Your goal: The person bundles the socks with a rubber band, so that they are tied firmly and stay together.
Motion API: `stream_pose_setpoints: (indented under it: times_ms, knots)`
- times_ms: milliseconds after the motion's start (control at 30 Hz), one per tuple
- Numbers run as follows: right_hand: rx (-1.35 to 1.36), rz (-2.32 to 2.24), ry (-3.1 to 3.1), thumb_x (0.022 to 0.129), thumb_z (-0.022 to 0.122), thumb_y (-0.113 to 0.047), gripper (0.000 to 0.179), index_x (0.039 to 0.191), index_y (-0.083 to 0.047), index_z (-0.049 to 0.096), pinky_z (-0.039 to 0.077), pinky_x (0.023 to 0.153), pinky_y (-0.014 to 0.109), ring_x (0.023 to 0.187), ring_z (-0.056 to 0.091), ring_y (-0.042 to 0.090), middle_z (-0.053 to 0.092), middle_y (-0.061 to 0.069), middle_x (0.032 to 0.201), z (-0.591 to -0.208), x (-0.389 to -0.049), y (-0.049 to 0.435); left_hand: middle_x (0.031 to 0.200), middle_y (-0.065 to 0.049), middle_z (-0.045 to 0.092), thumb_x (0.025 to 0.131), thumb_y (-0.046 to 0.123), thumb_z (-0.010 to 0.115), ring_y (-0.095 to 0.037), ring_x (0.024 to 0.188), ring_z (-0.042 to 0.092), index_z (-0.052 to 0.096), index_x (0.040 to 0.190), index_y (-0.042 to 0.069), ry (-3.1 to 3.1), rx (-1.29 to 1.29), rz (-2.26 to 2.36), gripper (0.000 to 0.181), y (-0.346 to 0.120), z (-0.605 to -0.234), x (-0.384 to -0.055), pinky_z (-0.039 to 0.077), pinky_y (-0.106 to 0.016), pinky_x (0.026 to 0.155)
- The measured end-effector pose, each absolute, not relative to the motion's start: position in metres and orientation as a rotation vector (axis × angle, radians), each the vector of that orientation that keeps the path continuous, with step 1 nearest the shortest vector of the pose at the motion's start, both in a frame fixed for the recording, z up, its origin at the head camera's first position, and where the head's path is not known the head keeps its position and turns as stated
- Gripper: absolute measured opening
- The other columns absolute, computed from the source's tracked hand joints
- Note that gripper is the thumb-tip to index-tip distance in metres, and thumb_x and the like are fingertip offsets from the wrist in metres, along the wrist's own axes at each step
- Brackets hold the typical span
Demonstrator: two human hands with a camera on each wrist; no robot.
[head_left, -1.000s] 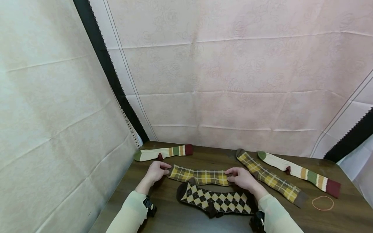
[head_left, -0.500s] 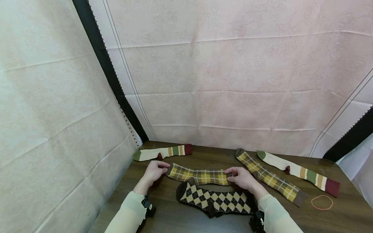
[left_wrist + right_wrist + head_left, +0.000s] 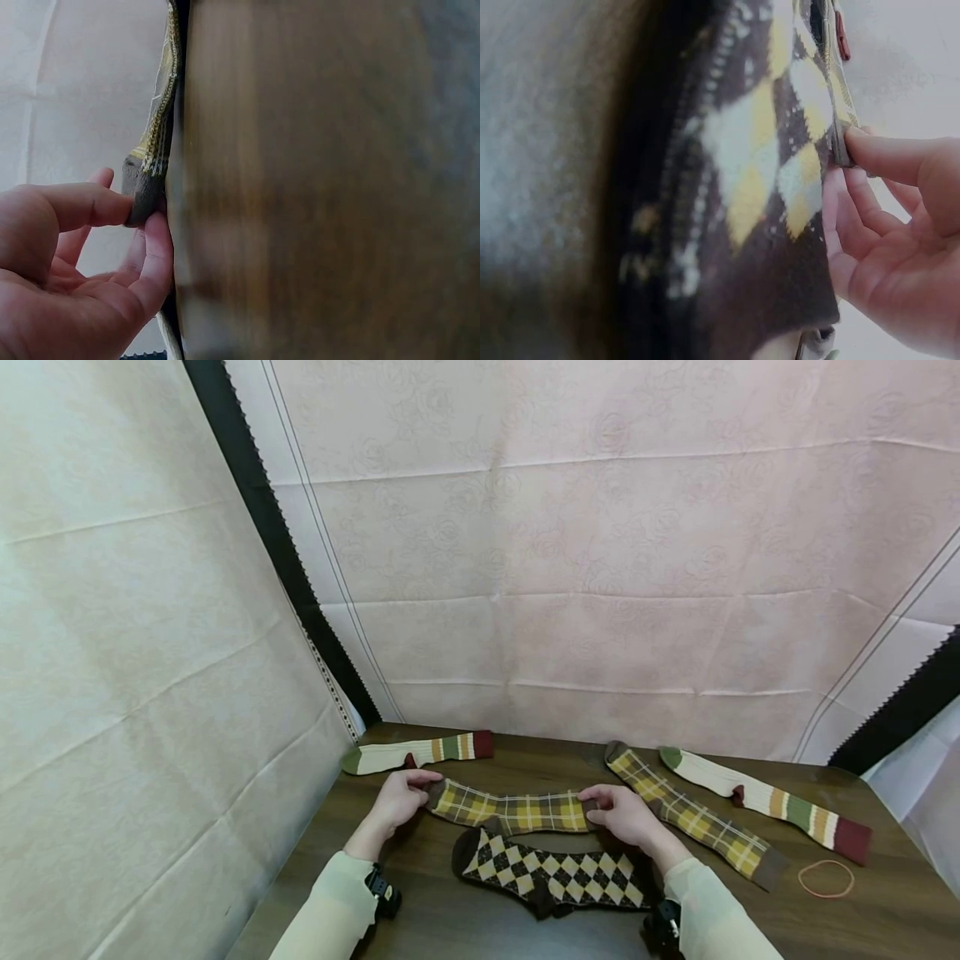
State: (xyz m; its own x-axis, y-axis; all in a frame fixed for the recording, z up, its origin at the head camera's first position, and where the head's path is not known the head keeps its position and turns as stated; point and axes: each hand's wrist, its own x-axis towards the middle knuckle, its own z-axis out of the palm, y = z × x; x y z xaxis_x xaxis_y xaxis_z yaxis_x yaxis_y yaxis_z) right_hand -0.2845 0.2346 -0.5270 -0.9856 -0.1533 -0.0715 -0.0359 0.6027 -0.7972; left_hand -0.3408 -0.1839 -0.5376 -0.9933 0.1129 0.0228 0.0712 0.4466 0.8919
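A yellow-and-grey plaid sock [image 3: 517, 814] lies stretched between my two hands in the head view. My left hand [image 3: 397, 797] pinches its dark toe end between thumb and fingers; the left wrist view shows this grey toe [image 3: 144, 187] up close. At the opposite end, my right hand [image 3: 621, 814] pinches the grey cuff [image 3: 841, 146]. Just in front of the plaid sock lie dark argyle socks [image 3: 555, 877] with cream and yellow diamonds, their cuff partly hidden under my right wrist.
A second plaid sock [image 3: 690, 814] lies slanted to the right, beside a cream sock with stripes [image 3: 772, 802]. Another striped sock [image 3: 420, 753] is at the back left. A thin rubber band [image 3: 825, 897] sits at the right on the wooden table [image 3: 450, 935].
My left hand has shifted slightly left and its thumb and fingers have closed on the plaid sock's toe, drawing that end a little outward. My right hand has stayed at the cuff.
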Motion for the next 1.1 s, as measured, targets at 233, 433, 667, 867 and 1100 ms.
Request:
stream_pose_setpoints:
  times_ms: [233, 433, 667, 867, 1100]
  knots:
    - [-0.159, -1.327, 2.715, 0.1, 0.072, -0.002, 0.029, 0.128, -0.009, 0.076, 0.049, 0.085, 0.045, 0.096, 0.056, 0.023, 0.066, 0.005, 0.108, -0.526, -0.285, 0.234, 0.129, -0.014, 0.071, 0.09, -0.012, 0.064, -0.021, 0.096, 0.06, 0.084, 0.112, 0.007, 2.679, 0.167, 1.55, 0.035, -0.185, -0.533, -0.34, 0.046, -0.032, 0.076]
    - [-0.153, -1.329, 2.709, 0.1, 0.072, -0.002, 0.029, 0.128, -0.009, 0.076, 0.05, 0.084, 0.045, 0.096, 0.057, 0.023, 0.066, 0.005, 0.107, -0.525, -0.284, 0.234, 0.127, -0.014, 0.07, 0.092, -0.01, 0.066, -0.022, 0.089, 0.057, 0.084, 0.111, 0.007, 2.68, 0.138, 1.55, 0.031, -0.184, -0.533, -0.34, 0.045, -0.032, 0.071]
    - [-0.143, -1.4, 2.705, 0.103, 0.068, -0.002, 0.03, 0.131, -0.01, 0.074, 0.054, 0.084, 0.044, 0.102, 0.063, 0.024, 0.069, 0.008, 0.116, -0.526, -0.284, 0.236, 0.138, -0.018, 0.067, 0.094, -0.007, 0.068, -0.029, 0.118, 0.059, 0.084, 0.111, 0.007, 2.682, 0.101, 1.605, 0.027, -0.183, -0.53, -0.339, 0.047, -0.032, 0.082]
    - [-0.117, -1.535, 2.649, 0.105, 0.065, -0.003, 0.032, 0.136, -0.009, 0.071, 0.059, 0.08, 0.042, 0.107, 0.065, 0.026, 0.065, 0.015, 0.13, -0.523, -0.281, 0.24, 0.147, -0.023, 0.06, 0.095, -0.003, 0.069, -0.038, 0.139, 0.05, 0.084, 0.113, 0.008, 2.658, 0.045, 1.685, 0.025, -0.18, -0.526, -0.336, 0.047, -0.048, 0.104]
    - [-0.127, -1.626, 2.602, 0.106, 0.065, -0.003, 0.03, 0.135, -0.008, 0.071, 0.062, 0.083, 0.042, 0.112, 0.064, 0.03, 0.06, 0.02, 0.136, -0.516, -0.277, 0.24, 0.145, -0.024, 0.062, 0.095, -0.003, 0.071, -0.041, 0.144, 0.047, 0.083, 0.115, 0.005, 2.647, 0.029, 1.786, 0.024, -0.177, -0.522, -0.332, 0.043, -0.056, 0.113]
